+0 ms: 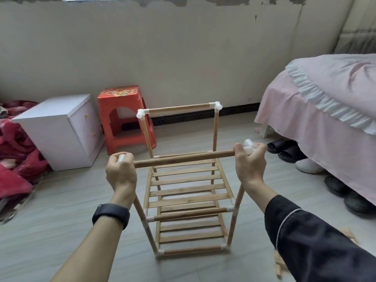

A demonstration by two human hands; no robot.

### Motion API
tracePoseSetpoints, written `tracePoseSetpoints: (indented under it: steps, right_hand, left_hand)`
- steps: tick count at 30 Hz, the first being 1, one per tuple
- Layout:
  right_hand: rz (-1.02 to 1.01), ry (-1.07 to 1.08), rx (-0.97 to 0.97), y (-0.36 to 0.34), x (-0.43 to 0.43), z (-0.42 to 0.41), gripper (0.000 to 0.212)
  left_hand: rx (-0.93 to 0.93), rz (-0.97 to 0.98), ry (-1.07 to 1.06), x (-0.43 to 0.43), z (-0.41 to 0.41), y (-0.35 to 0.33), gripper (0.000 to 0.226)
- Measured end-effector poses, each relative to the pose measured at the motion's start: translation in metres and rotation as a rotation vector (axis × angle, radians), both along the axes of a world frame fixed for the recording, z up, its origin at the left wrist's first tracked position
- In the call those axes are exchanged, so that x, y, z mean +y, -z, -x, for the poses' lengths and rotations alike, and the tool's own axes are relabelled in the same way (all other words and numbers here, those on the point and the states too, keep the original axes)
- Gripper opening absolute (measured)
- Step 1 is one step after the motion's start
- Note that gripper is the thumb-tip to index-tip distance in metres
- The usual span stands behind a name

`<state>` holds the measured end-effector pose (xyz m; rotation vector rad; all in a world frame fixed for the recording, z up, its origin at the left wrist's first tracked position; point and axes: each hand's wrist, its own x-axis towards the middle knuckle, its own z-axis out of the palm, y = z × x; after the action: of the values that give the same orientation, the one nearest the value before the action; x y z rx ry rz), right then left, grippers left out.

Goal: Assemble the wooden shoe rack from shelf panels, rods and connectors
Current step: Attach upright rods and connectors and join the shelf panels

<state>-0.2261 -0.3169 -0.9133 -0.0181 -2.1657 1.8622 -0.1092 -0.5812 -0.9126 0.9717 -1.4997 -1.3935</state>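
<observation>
A partly built wooden shoe rack (pixel 189 200) stands on the floor in front of me, with two slatted shelf panels, upright rods and white plastic connectors. Its far top rod (pixel 179 108) sits between two white connectors. Over the near side I hold a wooden rod (pixel 183 158) level. My left hand (pixel 121 171) grips the white connector on its left end, above the near left upright. My right hand (pixel 250 161) grips the white connector (pixel 249 146) on its right end, above the near right upright.
A red plastic stool (pixel 124 117) and a white bedside cabinet (pixel 61 129) stand against the wall at the back left. Red blankets lie at the far left. A bed with a pink cover (pixel 325 110) is on the right, shoes under it. Loose wooden pieces (pixel 278 263) lie near my right arm.
</observation>
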Motion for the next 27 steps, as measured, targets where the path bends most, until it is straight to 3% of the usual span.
tracePoseSetpoints:
  steps: [13,18,21,23,27]
  right_hand:
    - [-0.159,-0.027,0.214,0.006,0.004,0.002,0.031]
    - [-0.04,-0.067,-0.005,0.002,0.003,0.001,0.065]
    - [-0.03,-0.053,-0.008,0.004,-0.003,-0.002,0.08]
    - [-0.015,-0.028,0.027,0.006,-0.004,-0.003,0.078]
    - [0.006,0.004,0.07,0.008,-0.007,-0.006,0.055]
  left_hand:
    - [-0.094,0.052,0.035,-0.003,-0.003,-0.006,0.011]
    - [-0.082,0.059,0.034,0.003,-0.006,-0.003,0.014]
    - [-0.053,0.042,0.029,0.006,-0.008,-0.003,0.017]
    - [-0.06,0.03,0.014,0.006,-0.008,-0.003,0.016]
    - [-0.098,0.049,-0.014,0.004,-0.005,-0.004,0.014]
